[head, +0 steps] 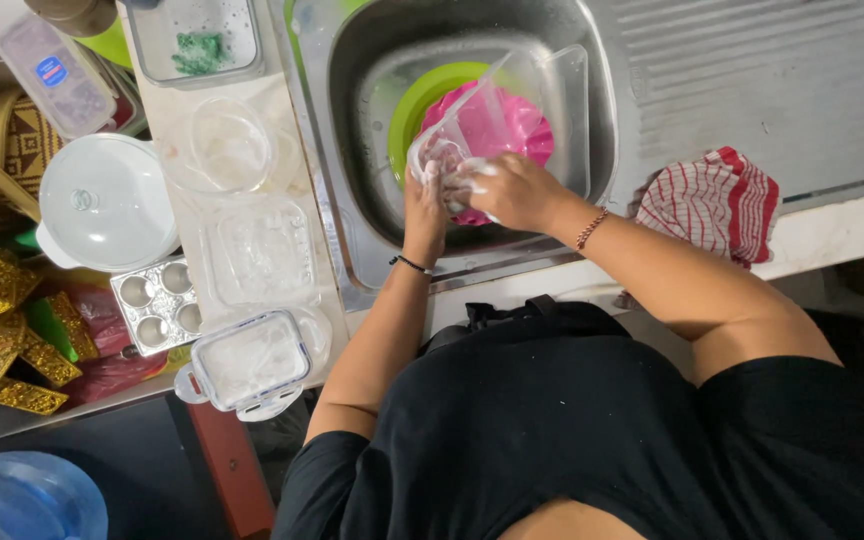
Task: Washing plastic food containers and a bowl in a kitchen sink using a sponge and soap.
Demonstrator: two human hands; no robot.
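Tilting clear container [497,105], rim up-right

Hands: two, left hand [424,212] and right hand [517,190], both showing over the sink [347,180]
Clear containers: one in the sink [537,95], four lying on the bench [252,100] at left
Bowls in the sink: one pink bowl [522,125], one green bowl [432,90]
White lidded pot [104,203]: one
Muffin tin [157,300]: one, six cups
Striped cloth [717,200]: one
Wrist bands: two
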